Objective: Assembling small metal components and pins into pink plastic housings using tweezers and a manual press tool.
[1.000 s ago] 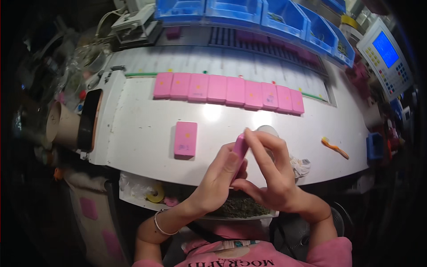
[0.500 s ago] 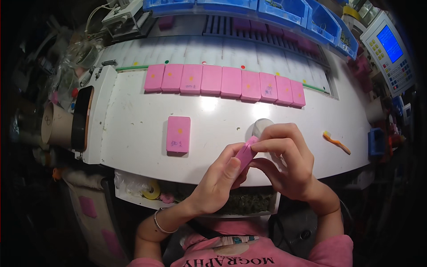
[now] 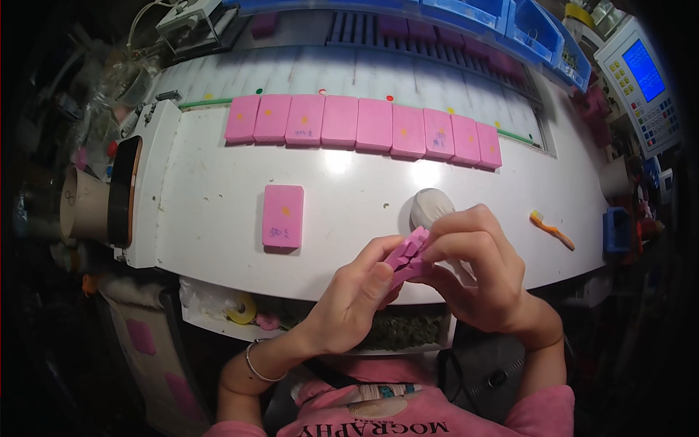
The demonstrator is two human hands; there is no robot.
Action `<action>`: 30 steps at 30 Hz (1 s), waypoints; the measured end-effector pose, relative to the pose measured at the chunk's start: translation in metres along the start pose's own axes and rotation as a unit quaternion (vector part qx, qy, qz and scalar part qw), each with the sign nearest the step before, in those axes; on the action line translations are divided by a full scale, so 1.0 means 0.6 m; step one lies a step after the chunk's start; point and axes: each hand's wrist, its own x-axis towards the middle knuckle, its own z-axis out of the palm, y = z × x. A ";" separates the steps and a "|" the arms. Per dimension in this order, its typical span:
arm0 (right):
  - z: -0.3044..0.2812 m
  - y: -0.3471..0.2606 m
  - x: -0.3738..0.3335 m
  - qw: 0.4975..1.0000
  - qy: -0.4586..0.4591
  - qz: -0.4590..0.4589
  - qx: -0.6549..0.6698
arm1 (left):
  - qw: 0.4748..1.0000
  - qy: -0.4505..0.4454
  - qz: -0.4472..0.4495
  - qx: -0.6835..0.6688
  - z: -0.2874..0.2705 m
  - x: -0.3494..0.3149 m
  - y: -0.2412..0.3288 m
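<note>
A small pink rubber mould (image 3: 405, 258) is held between my hands above the front edge of the white table. It is split along its side, and the two halves stand apart with an uneven, toothed cut between them. My left hand (image 3: 348, 300) grips its lower end with the thumb on the near face. The fingers of my right hand (image 3: 483, 264) are closed on the upper right side, pulling at the parted half. Just beyond the right hand lies a white rounded pouch (image 3: 431, 207). Another pink mould (image 3: 282, 217) with a yellow mark lies flat to the left.
Several pink moulds stand in a row (image 3: 375, 125) across the table. An orange toothbrush (image 3: 555, 231) lies right. A phone (image 3: 125, 191) leans by a brown cup (image 3: 86, 205) at left. Blue bins (image 3: 530, 35) and a control panel (image 3: 645, 80) border the back; an open drawer (image 3: 445, 331) holds dark scraps.
The mould has gone from a narrow slit to halves spread apart. My right hand has shifted slightly right, and the whole view has moved a little.
</note>
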 end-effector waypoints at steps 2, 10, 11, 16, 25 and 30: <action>0.003 0.002 0.000 0.999 0.011 -0.033 -0.005 | 1.000 -0.002 -0.001 -0.028 -0.001 -0.004 0.003; 0.027 0.012 -0.030 0.973 0.102 -0.184 -0.093 | 0.991 0.024 -0.037 -0.129 0.006 0.000 -0.012; 0.025 0.007 -0.033 0.974 0.089 -0.181 -0.100 | 0.992 0.088 -0.005 -0.089 0.010 0.006 -0.022; 0.051 -0.034 -0.060 0.976 0.018 -0.192 -0.104 | 0.948 0.168 -0.074 -0.259 0.003 0.019 -0.007; 0.041 -0.047 -0.018 0.988 -0.031 0.121 0.088 | 0.948 0.188 -0.138 -0.216 -0.012 0.005 0.004; 0.053 -0.015 0.013 0.961 0.008 0.238 0.139 | 0.974 0.116 -0.110 -0.158 -0.002 0.003 0.012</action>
